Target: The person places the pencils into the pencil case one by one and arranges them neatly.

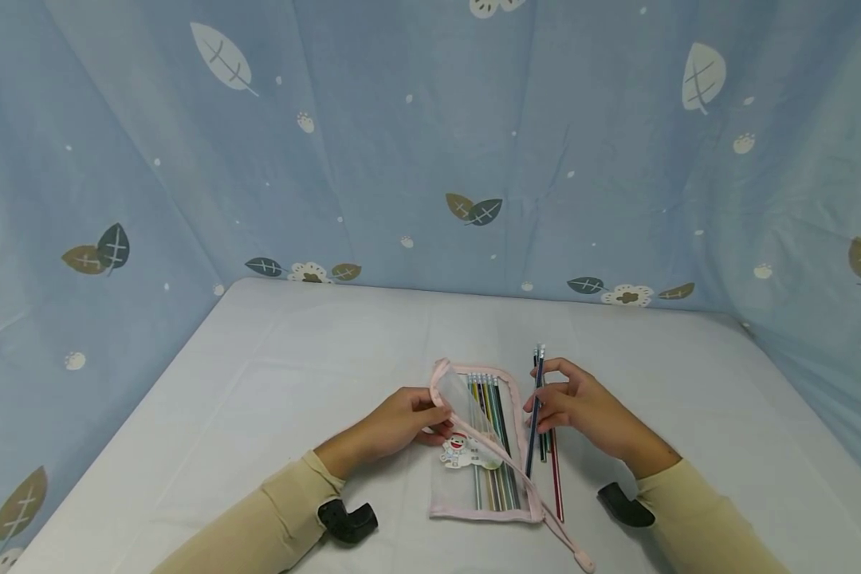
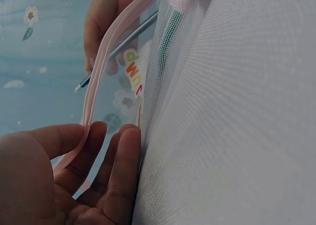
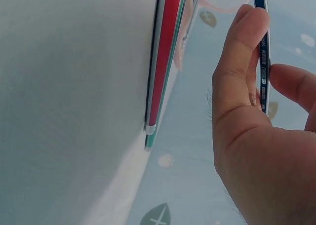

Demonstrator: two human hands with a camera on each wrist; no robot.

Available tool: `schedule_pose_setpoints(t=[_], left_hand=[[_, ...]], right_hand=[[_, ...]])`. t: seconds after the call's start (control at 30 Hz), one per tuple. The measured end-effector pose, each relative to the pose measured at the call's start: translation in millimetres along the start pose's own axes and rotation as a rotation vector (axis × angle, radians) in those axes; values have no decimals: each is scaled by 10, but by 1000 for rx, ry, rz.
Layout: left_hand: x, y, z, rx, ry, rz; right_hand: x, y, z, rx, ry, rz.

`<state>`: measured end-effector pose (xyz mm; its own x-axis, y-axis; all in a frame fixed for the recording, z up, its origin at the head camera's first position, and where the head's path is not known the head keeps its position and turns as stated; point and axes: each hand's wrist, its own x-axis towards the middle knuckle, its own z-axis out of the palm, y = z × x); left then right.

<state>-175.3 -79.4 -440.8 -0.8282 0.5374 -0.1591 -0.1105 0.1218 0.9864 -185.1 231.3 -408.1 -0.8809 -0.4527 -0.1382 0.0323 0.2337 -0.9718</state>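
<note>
A clear mesh pencil case (image 1: 473, 514) with pink edging lies on the table, several pencils (image 1: 498, 486) side by side in it. My left hand (image 1: 405, 418) pinches the pink edge of its opening and holds the top layer folded back. In the left wrist view, thumb and fingers grip that pink edge (image 2: 91, 101). My right hand (image 1: 581, 406), just right of the case, holds a dark blue pencil (image 1: 532, 446) between thumb and fingers, tilted near the case's right edge. In the right wrist view the blue pencil (image 3: 264, 62) shows printed lettering.
Under and beside my right hand lie a red pencil (image 1: 557, 486) and a few darker ones, right of the case. A pink zip strap (image 1: 570, 542) trails from the case's lower right corner. A patterned blue curtain (image 1: 402, 143) hangs behind the white table (image 1: 294, 343).
</note>
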Motion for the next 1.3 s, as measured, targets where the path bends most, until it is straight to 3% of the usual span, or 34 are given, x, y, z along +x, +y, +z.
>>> schedule_pose_setpoints(t=[0.6, 1.3], left_hand=[[14, -8, 15, -3, 5, 0], [6, -13, 26, 2, 8, 3]], right_hand=[[-10, -24, 113, -33, -4, 44], [-23, -31, 304, -156, 3, 15]])
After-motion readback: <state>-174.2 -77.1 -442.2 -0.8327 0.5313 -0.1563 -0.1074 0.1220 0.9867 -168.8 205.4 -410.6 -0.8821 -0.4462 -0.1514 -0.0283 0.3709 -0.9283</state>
